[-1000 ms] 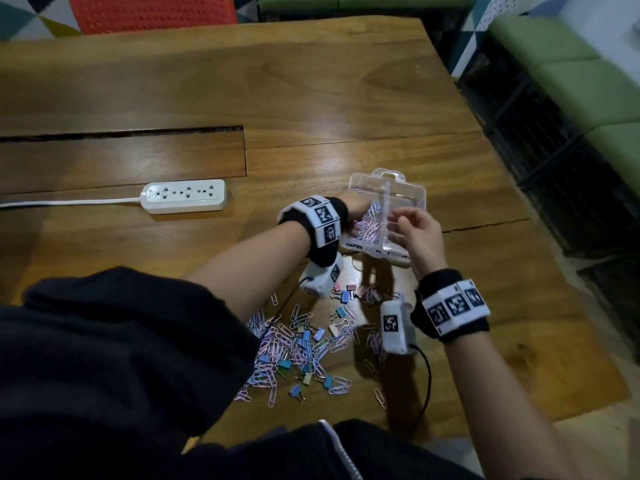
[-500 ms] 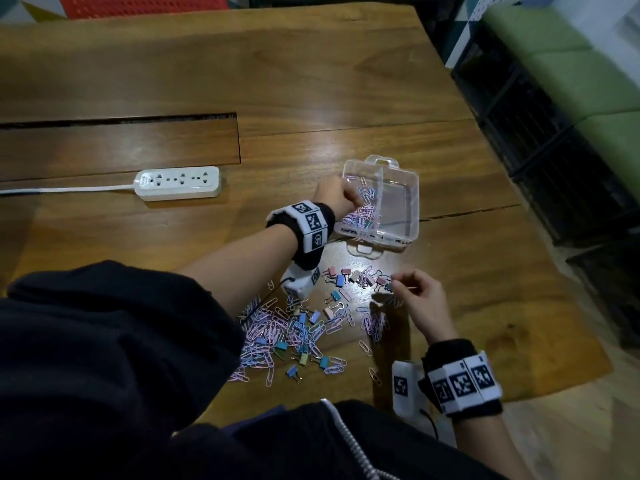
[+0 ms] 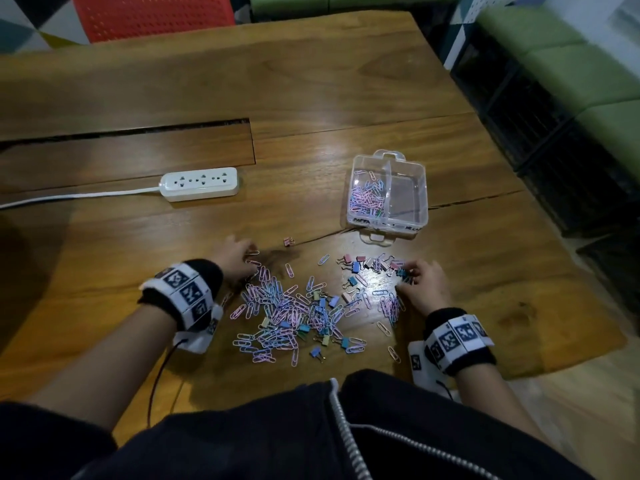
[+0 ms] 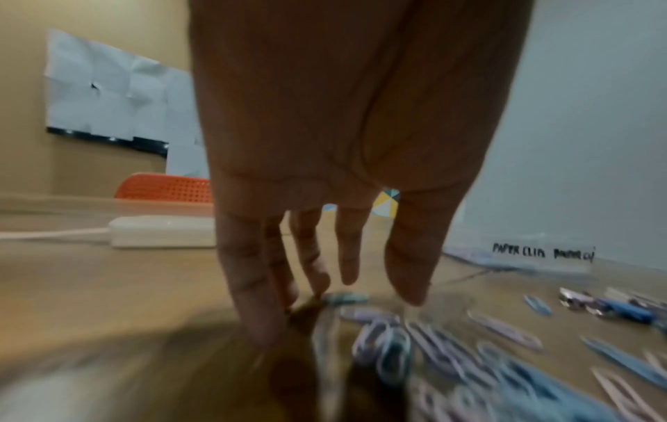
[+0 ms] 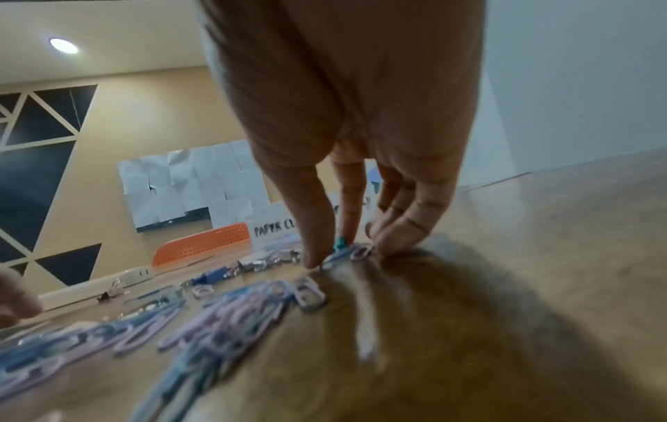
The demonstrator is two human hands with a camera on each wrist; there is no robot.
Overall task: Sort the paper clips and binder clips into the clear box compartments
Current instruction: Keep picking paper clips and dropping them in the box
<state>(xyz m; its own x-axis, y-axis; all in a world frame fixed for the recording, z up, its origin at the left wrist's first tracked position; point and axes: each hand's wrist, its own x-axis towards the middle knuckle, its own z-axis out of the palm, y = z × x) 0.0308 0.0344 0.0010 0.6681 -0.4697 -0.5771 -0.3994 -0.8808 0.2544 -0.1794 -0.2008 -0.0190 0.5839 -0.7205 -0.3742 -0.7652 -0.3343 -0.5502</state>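
Early in the sort, by the look of it. Beyond both hands, box [image 3: 388,223]: left compartment part-filled with paper clips [image 3: 367,200], right compartment seemingly bare. Between the hands, a large pile [image 3: 287,313] of mixed clips unsorted; row of binder clips [image 3: 372,265] just left of the right hand. Left hand [image 3: 235,258]: fingers straight and spread, tips down on the pile's edge, holding nothing. Right hand [image 5: 346,171]: thumb and forefinger pinching a teal clip [image 5: 340,243] at the table [image 3: 311,81]. Binder compartment, and most clips, left to do.
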